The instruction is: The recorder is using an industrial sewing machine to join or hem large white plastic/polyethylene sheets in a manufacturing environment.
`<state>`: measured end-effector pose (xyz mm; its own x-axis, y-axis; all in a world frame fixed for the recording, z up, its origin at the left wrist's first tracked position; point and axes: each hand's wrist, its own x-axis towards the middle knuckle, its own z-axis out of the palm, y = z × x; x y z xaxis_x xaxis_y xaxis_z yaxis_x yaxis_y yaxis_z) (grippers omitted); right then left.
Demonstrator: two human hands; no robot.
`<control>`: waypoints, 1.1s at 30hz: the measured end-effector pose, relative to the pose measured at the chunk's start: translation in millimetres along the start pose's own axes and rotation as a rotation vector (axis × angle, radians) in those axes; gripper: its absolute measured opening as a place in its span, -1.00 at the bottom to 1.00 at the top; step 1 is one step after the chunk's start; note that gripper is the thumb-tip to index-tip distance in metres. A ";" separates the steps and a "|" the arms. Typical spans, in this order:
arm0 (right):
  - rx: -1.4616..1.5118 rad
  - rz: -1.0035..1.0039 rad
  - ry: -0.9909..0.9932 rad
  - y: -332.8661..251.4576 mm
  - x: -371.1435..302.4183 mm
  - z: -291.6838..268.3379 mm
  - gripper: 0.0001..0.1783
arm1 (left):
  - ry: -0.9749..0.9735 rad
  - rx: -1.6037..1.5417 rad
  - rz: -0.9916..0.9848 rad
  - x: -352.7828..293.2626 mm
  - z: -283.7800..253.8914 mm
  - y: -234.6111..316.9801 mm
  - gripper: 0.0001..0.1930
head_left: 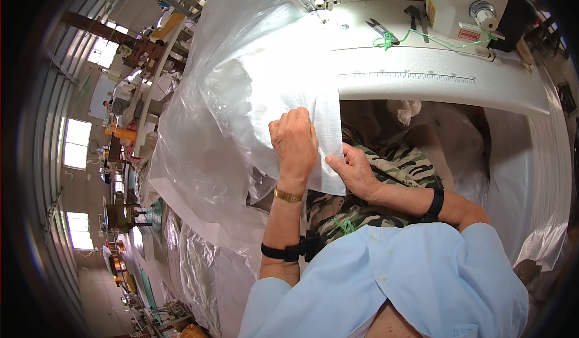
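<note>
A large sheet of shiny white woven plastic fabric (325, 111) runs from under the sewing machine's needle area (319, 1) toward my lap. My left hand (294, 140) rests on top of the sheet with its fingers curled; a fold of the fabric seems pinched under them. At the sheet's right edge, my right hand (356, 172) grips the fabric, thumb on top and fingers beneath. Bright lamp light washes out the fabric near the needle. More thin translucent plastic (205, 127) spreads to the left of the sheet.
Thread snips (383, 31) tied with green string lie on the machine bed beside a dark small tool (414, 15). A printed ruler (410, 76) runs along the table's front edge. The machine's handwheel (483, 15) is at far right. Other machines and benches line the left.
</note>
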<state>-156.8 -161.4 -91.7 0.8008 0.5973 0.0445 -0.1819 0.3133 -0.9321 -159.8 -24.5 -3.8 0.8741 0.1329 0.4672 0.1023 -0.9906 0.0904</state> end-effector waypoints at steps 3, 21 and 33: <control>-0.051 0.023 -0.006 -7.8 -0.8 0.7 -0.71 | 0.011 -0.340 -0.073 -1.3 -3.2 5.6 -0.95; -0.589 -0.106 -0.083 -27.8 -13.0 0.6 -0.75 | -0.086 -0.648 -0.290 -37.4 -11.1 11.3 -0.90; -0.675 -0.046 -0.165 -21.2 -15.4 2.1 -0.73 | -0.230 -0.815 -0.410 -44.3 -11.2 2.0 -0.83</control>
<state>-166.5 -175.6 -71.9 0.6920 0.7159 0.0931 0.2872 -0.1546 -0.9453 -203.7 -32.0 -14.4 0.9246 0.3713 0.0852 0.1354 -0.5293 0.8376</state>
